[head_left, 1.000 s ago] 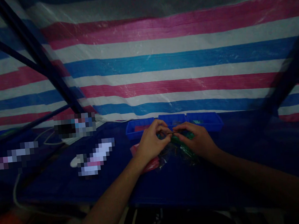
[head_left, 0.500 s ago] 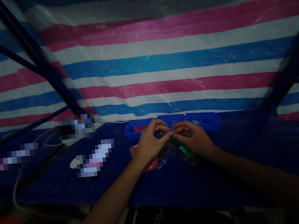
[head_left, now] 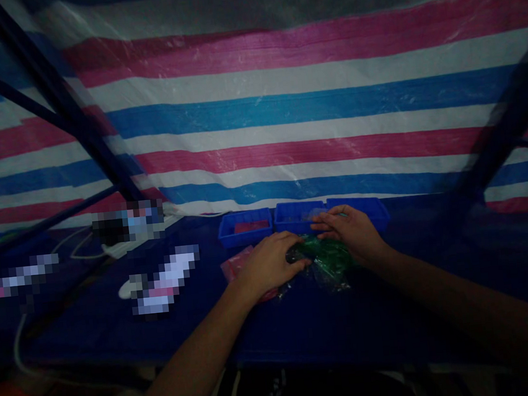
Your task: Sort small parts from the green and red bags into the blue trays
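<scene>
From my remote seat I am looking at a faint clear piece point(head_left: 315, 213) sitting by the fingertips of the right hand point(head_left: 341, 226), over the middle bin point(head_left: 290, 228). Those fingers are drawing close together, but I cannot tell whether they are gripping the piece or whether it is lying in the bin behind them. Nearer, the green bag point(head_left: 335, 254) is lying crumpled on the table, partly under the right hand. The left hand point(head_left: 270, 259) is hovering to its left, the thumb standing well apart from the curled fingers; I am seeing nothing pinched between them, only dark, shiny plastic beyond. The red bag point(head_left: 237, 264) is resting at that hand's left, partly covered by it.

As for progress, I am judging the work to be partway along. The left bin point(head_left: 247, 239) is holding flat red pieces, so that bin at least is in use. The right bin point(head_left: 378, 215) is hiding partly behind the right hand, so its contents are escaping me. Both bags are looking bulky, which is suggesting that plenty is left.

Farther left, a white rounded object point(head_left: 126, 289) is lying on the blue table point(head_left: 267, 331), and a striped sheet point(head_left: 330, 104) is hanging beyond the bins.
</scene>
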`<state>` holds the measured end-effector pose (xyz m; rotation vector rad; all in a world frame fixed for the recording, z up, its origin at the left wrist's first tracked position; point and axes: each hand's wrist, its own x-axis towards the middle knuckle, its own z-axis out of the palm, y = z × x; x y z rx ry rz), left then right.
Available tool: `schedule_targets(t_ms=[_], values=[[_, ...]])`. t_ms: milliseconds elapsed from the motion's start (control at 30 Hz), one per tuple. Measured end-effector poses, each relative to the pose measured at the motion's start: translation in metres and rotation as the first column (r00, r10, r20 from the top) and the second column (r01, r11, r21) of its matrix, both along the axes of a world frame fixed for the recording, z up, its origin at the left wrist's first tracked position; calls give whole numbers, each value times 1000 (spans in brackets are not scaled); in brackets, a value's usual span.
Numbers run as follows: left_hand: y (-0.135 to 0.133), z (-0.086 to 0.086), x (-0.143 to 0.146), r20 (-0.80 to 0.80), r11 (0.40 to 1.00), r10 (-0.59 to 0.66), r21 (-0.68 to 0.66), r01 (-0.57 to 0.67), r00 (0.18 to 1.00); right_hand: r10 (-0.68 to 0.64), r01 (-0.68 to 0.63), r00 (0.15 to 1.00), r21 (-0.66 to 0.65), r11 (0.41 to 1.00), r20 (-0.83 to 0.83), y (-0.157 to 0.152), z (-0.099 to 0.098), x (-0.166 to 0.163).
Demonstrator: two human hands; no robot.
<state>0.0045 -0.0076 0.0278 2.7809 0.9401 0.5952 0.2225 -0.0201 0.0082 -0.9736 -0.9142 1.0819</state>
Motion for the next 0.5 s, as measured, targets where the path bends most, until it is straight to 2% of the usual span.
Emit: schedule_targets(t_ms=[167,233,267,300,367,433,500], values=[[5,-1,-2,-29,1000,1,11,-1,1000,37,-41,995,38,998,91,-1,0,3],[6,0,-3,-36,1000,5,15,-5,999,17,-40,967,86,995,253,-1,1,6],[6,0,-3,-37,1000,10,17,-10,999,-16,-36,926,130,991,378,-2,2,7],[6,0,-3,-38,1000,14,17,-13,999,-67,-37,851,186,982,521,-3,3,7],[6,-1,-2,-30,1000,25,16,-25,999,-182,-89,619,299,950,764,-6,4,8],[5,-2,-2,-11,999,42,16,-42,999,-237,-201,407,340,919,882,-10,4,6],[5,-3,-2,10,998,58,17,-58,998,-219,-289,311,312,905,925,-13,3,3]])
